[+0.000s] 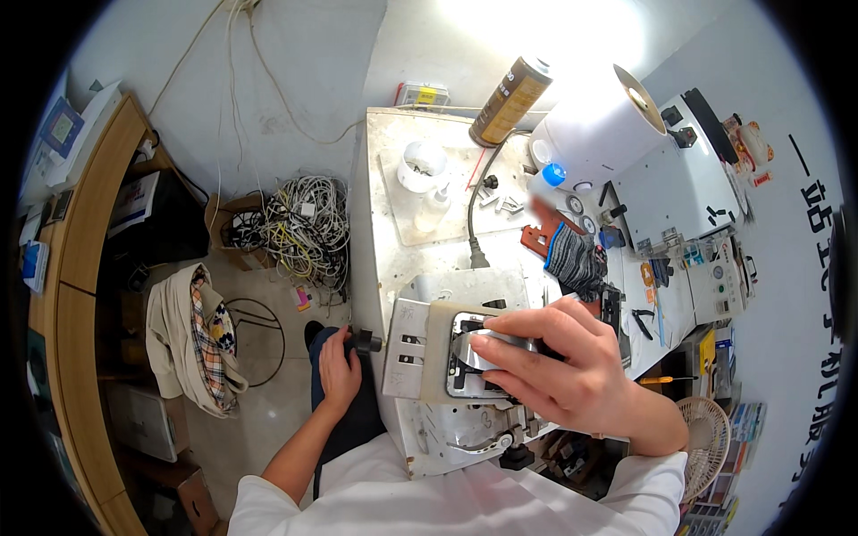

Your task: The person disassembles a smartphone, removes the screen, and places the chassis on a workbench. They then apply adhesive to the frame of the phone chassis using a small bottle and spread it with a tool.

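Observation:
My right hand [563,362] reaches over a pale metal clamping fixture [407,353]. Its fingers close around a shiny silver rounded piece [465,351], partly hidden under them. Beneath that piece lies a rounded-square plate [456,384] with a light rim and dark inner parts, seated on the fixture. My left hand [338,371] is at the fixture's left side, its curled fingers and thumb against a black knob [366,342]. Part of that grip is hidden from view.
The white bench carries a spray can [511,103], a white tub [422,167], a blue-capped bottle [551,176], a grey knit glove [576,259] and black pliers [642,323]. A power plug [479,259] lies behind the fixture. Tangled cables [308,223] fill the floor at left.

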### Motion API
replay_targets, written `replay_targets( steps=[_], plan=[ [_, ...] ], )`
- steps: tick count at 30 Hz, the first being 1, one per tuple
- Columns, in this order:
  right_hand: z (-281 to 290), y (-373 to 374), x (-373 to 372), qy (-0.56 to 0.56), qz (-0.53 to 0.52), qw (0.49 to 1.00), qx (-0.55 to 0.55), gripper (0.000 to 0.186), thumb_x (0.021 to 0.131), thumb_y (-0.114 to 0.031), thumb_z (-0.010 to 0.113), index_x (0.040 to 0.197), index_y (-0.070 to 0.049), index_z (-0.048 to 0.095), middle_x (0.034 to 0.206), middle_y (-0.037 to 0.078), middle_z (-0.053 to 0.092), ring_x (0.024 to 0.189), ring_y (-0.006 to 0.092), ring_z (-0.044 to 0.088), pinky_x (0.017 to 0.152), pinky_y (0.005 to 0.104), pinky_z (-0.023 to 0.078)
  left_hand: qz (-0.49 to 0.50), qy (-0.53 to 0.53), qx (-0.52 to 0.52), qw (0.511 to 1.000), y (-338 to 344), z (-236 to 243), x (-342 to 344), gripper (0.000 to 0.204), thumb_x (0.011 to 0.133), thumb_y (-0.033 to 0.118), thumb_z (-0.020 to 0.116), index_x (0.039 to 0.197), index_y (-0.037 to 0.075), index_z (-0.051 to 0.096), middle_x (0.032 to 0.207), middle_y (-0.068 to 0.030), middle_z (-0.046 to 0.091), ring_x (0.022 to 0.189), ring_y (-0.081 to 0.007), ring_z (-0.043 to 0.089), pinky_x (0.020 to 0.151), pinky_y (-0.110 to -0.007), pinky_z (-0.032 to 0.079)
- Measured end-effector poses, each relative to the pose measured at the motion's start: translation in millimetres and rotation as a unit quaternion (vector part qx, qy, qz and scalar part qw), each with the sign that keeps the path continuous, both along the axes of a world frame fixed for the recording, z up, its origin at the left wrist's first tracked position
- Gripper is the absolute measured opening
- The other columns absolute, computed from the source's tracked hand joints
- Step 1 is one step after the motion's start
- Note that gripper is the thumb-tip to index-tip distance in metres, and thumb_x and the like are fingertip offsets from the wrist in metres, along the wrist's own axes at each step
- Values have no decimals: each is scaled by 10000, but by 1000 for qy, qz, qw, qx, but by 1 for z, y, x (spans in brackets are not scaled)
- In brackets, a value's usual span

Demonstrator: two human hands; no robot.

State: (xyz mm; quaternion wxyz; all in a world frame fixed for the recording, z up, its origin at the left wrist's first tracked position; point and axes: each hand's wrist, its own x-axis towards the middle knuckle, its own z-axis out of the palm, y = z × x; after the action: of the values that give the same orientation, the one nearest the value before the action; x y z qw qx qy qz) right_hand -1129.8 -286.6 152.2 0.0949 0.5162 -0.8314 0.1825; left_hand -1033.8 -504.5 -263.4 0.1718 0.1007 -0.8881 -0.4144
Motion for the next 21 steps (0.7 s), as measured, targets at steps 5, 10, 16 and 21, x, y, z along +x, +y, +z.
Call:
replay_targets(
  steps=[5,10,16,21],
  plan=[
    [0,2,-1,-4,2,1000,15,397,768,-151,876,1156,-89,821,1126,50,725,810,184,614,690,307,498,6,26,-9,1000,1,4,0,574,851,-72,667,1411,-5,556,1214,-179,670,1151,-377,628,997,-467,479],
    [-2,3,-1,-7,8,1000,6,392,766,-150,875,1149,-86,823,1122,53,721,805,189,617,681,310,503,6,23,-9,1000,1,5,0,581,846,-73,667,1412,-5,555,1212,-178,668,1150,-376,628,1000,-467,479],
    [-1,4,-1,-8,12,1000,7,373,772,-149,870,1136,-86,827,1119,60,723,819,192,636,682,319,515,2,21,-6,1000,0,5,-1,588,844,-73,664,1417,-4,551,1207,-179,666,1145,-381,625,1000,-471,477],
    [-4,5,-2,-17,14,1000,9,372,775,-151,867,1139,-84,827,1114,61,725,832,192,652,687,318,522,9,13,-13,1000,2,2,0,587,848,-70,663,1420,-4,548,1218,-181,661,1153,-386,619,1007,-475,473]
  ],
)
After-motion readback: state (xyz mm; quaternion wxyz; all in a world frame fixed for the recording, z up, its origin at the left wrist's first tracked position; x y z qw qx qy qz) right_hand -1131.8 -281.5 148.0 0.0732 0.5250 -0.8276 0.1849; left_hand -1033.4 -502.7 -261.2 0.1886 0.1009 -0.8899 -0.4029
